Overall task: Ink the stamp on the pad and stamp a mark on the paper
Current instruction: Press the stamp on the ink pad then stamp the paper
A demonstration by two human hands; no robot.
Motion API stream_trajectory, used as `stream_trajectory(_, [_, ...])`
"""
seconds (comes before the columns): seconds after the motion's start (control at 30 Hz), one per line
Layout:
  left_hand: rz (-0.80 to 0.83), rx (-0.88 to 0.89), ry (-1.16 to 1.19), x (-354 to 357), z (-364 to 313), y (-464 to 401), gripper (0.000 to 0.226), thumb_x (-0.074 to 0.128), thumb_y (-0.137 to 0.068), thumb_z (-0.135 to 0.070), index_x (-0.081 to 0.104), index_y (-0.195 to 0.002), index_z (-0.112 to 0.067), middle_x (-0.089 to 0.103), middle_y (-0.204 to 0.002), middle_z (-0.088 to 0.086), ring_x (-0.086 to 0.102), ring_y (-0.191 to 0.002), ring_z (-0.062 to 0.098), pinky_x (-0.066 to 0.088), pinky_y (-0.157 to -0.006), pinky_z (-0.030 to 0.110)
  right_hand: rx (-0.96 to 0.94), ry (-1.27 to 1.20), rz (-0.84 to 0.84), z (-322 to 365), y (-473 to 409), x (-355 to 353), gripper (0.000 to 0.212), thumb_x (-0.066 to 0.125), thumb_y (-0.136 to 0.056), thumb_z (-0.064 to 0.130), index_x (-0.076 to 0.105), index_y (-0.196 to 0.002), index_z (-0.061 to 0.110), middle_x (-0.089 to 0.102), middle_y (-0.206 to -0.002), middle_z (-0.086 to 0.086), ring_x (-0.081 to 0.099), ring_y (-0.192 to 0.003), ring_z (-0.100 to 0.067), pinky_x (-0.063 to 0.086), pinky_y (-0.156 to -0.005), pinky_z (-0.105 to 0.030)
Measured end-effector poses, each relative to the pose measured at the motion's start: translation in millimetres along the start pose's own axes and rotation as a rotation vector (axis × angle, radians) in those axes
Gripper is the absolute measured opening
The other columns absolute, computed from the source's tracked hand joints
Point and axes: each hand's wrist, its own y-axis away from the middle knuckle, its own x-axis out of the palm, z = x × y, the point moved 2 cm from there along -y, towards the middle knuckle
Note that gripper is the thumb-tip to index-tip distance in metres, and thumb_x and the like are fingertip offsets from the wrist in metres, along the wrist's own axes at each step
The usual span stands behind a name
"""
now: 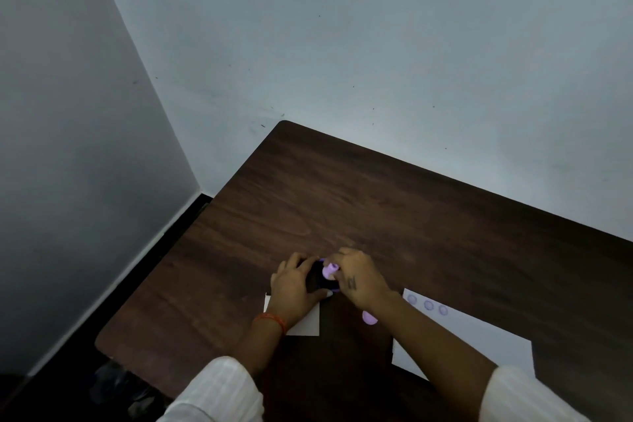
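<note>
A small purple stamp [330, 270] stands on a dark ink pad [313, 279] near the middle of the brown table [376, 209]. My right hand [356, 276] grips the stamp from the right. My left hand [294, 288] holds the pad from the left, fingers curled over its far edge. A white sheet of paper [493, 343] lies to the right, under my right forearm, with three round purple marks [428, 305] along its far edge. Most of the pad is hidden by my hands.
A small white card [308, 324] lies under my left wrist. A purple cap-like piece [369, 317] rests on the table beside my right forearm. Grey walls meet at a corner on the left, past the table's left edge.
</note>
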Motion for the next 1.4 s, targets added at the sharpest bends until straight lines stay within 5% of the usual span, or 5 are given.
stream_trajectory(0.23, [-0.064,0.024,-0.107,1.4,0.0,1.2,0.073,0.065,-0.076,-0.053,0.036,-0.140,-0.032,0.036,-0.147,-0.004,0.033,-0.129,0.021,0.035,-0.100,0.037,-0.139,0.272,0.047,2.5,-1.4,9.2,0.037,0.043,-0.092,0.009,0.044,-0.128,0.003,0.050,-0.128,-0.018,0.043,-0.119,-0.029,0.036,-0.097,-0.037])
stream_trajectory(0.43, [0.025,0.072,-0.057,5.6,0.8,-0.8,0.075,0.058,-0.084,-0.045,0.021,-0.147,-0.026,0.018,-0.158,-0.009,-0.002,-0.148,0.020,-0.017,-0.114,0.050,-0.087,0.261,0.054,5.2,-8.5,2.8,0.026,0.043,-0.091,0.006,0.055,-0.112,0.000,0.056,-0.118,-0.021,0.049,-0.111,-0.031,0.038,-0.091,-0.037])
stream_trajectory(0.63, [0.035,0.083,-0.040,6.1,3.8,-1.1,0.076,0.059,-0.085,-0.044,0.020,-0.147,-0.025,0.018,-0.158,-0.009,-0.004,-0.147,0.019,-0.017,-0.115,0.047,-0.253,0.308,0.113,-3.3,-10.8,3.5,0.031,0.048,-0.090,0.010,0.051,-0.119,0.000,0.057,-0.120,-0.019,0.050,-0.110,-0.032,0.038,-0.093,-0.037])
stream_trajectory(1.03, [0.043,0.063,-0.014,-0.5,-1.3,0.2,0.074,0.062,-0.083,-0.041,0.026,-0.146,-0.027,0.023,-0.157,-0.008,0.001,-0.148,0.018,-0.012,-0.117,0.049,0.054,-0.102,0.020,-1.3,-4.4,-24.9,0.022,0.050,-0.087,0.006,0.066,-0.091,-0.009,0.066,-0.099,-0.029,0.061,-0.092,-0.040,0.048,-0.080,-0.042])
stream_trajectory(1.4, [0.042,0.058,-0.021,0.6,-3.7,-2.3,0.077,0.064,-0.083,-0.037,0.021,-0.146,-0.029,0.024,-0.156,-0.008,-0.001,-0.148,0.022,-0.013,-0.115,0.055,-0.080,0.207,0.060,-4.2,8.8,-0.3,0.027,0.044,-0.092,0.006,0.054,-0.115,0.002,0.056,-0.123,-0.019,0.049,-0.114,-0.030,0.041,-0.094,-0.037])
